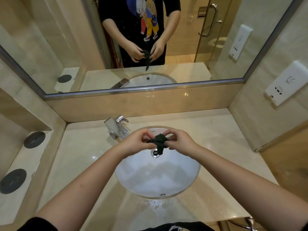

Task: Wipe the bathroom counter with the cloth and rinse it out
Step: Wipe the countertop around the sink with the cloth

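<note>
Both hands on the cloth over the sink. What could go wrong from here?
1. The left hand and right hand only pinch the dark green bunched cloth; it may slip into the white round basin.
2. Water pooled at the front edge of the beige stone counter may run off.

Black short-sleeved T-shirt (115, 12) with cartoon print (146, 19).
Print in white, blue, yellow and red across reflected chest; left hand (135, 144) and right hand (181, 142) bare.

Glossy stone counter (80, 147), polished metal faucet (117, 126), dark cloth (160, 141).
</note>
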{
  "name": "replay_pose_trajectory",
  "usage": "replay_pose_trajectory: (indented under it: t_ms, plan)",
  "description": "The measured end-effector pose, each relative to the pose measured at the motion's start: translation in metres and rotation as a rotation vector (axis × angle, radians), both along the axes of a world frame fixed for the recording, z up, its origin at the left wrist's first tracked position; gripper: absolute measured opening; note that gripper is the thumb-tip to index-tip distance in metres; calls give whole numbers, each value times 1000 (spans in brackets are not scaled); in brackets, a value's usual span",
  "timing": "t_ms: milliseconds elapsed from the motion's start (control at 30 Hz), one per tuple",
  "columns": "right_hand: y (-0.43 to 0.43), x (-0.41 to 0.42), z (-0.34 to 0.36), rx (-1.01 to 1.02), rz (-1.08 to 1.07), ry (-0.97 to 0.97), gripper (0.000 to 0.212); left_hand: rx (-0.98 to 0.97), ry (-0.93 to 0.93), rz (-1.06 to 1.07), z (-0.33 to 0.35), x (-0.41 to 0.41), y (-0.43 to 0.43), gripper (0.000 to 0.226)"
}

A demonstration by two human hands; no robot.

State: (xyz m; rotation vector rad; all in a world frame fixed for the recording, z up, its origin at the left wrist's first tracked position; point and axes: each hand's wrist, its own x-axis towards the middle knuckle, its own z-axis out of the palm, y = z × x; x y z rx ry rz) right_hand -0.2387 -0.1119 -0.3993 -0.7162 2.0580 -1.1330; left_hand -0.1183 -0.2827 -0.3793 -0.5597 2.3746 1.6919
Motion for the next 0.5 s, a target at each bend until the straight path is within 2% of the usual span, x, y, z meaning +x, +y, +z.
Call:
replay_pose_trajectory:
  t_ms: [133,300,400,500]
  plan:
    - [-3,0,3,-70,18,58,21,-143,26,-24,-6,2,-3,27]
    - [-2,-1,9,-139,119,-106,19,93,14,-113,-6,6,-1,25]
    - [2,-7,14,-159,167,-206,15,-23,65,-130,-6,6,-4,27]
    - [3,-16,14,-116,131,-389,15,-173,123,-159,-2,5,-4,28]
